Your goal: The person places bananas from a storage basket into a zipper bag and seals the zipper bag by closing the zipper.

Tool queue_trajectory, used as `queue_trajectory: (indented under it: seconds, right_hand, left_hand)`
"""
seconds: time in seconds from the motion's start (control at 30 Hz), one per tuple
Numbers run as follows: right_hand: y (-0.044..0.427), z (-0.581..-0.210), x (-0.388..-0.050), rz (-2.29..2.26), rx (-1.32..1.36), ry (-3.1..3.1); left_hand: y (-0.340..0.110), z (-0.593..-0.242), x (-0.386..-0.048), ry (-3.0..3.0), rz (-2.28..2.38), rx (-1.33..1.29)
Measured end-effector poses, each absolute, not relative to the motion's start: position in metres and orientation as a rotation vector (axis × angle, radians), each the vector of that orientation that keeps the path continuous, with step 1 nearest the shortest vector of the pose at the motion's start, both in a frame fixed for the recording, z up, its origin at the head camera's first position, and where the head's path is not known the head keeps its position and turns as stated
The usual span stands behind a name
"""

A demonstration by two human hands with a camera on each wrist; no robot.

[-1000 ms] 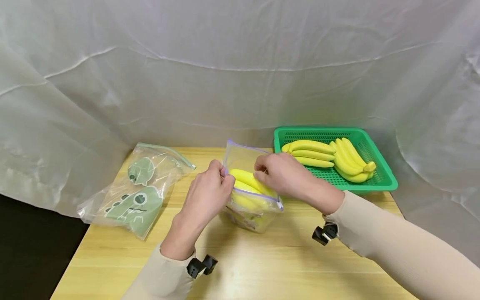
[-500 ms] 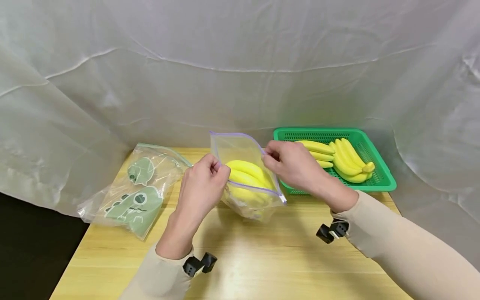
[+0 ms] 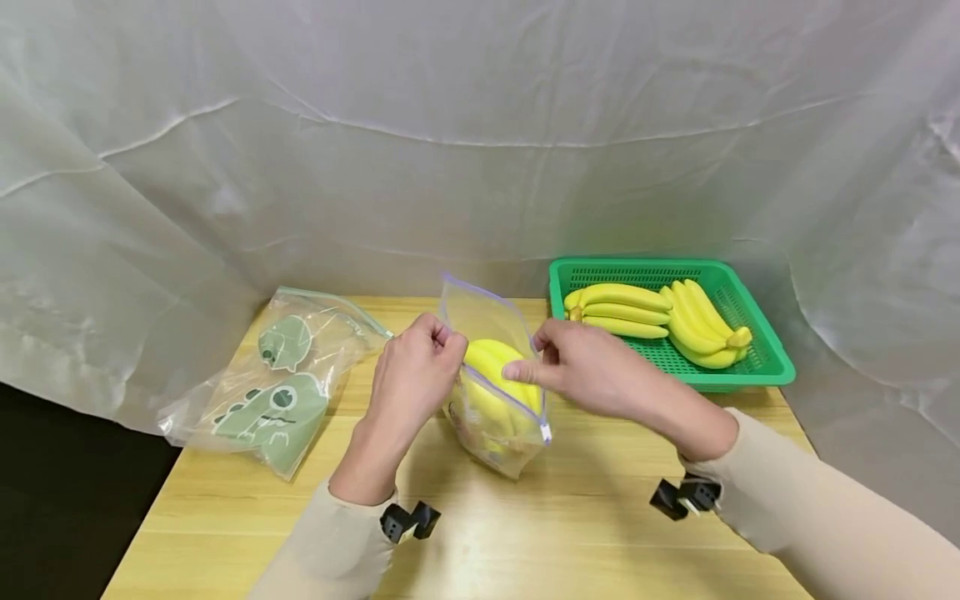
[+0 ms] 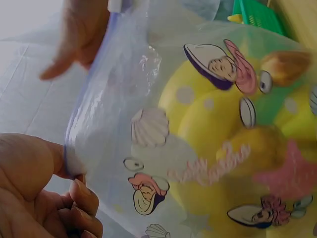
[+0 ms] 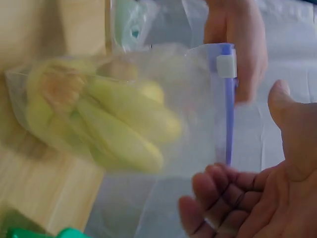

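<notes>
A clear zip bag (image 3: 483, 312) with a purple zip edge hangs upright, mouth wide, over the middle of the table, holding a bunch of yellow bananas (image 3: 491, 358). My left hand (image 3: 411, 375) pinches the left side of its mouth between thumb and fingers. At the right side is my right hand (image 3: 592, 367): its thumb stands away from the loosely bent fingers, which touch the bag's edge in the right wrist view. A white slider (image 5: 226, 66) sits at one end of the zip. Cartoon shells are printed on the bag (image 4: 148, 126) in the left wrist view.
A green basket (image 3: 765, 350) at the back right holds two more banana bunches (image 3: 626, 308). Flat on the left of the wooden table (image 3: 525, 533) lies another clear bag (image 3: 273, 400) with a green dinosaur print. Grey sheeting (image 3: 480, 192) hangs behind and beside the table.
The bag's mouth spread and swung left, then came back right and tilted. My right hand moved right along the rim, then lowered slightly, its thumb now apart from the fingers. The left hand keeps its pinch.
</notes>
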State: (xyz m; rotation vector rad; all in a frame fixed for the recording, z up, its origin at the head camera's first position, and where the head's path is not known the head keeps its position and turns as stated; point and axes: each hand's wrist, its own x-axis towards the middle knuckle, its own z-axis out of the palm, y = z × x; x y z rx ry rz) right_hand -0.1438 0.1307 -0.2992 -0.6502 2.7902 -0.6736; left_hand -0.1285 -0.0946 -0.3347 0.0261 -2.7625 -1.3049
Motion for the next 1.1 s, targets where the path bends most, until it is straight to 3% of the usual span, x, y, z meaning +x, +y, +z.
queue_trajectory:
  seconds: [0.2, 0.37, 0.67, 0.93, 1.1]
  right_hand:
    - [0.121, -0.311, -0.11, -0.652, -0.593, 2.738]
    - [0.12, -0.323, -0.101, -0.597, -0.653, 2.809]
    - [0.138, -0.33, -0.111, -0.746, -0.804, 2.827]
    - [0.151, -0.334, -0.126, -0.878, -0.779, 2.866]
    - [0.158, -0.332, -0.135, -0.882, -0.76, 2.906]
  left_hand:
    - [-0.093, -0.335, -0.128, -2.761, -1.313, 0.02]
    - [-0.094, -0.336, -0.13, -2.763, -1.305, 0.021]
    - [-0.124, -0.347, -0.157, -2.76, -1.286, 0.065]
    - [-0.149, -0.364, -0.2, -2.805, -1.584, -0.218]
    - [-0.154, -0.366, -0.209, -2.722, -1.79, -0.381]
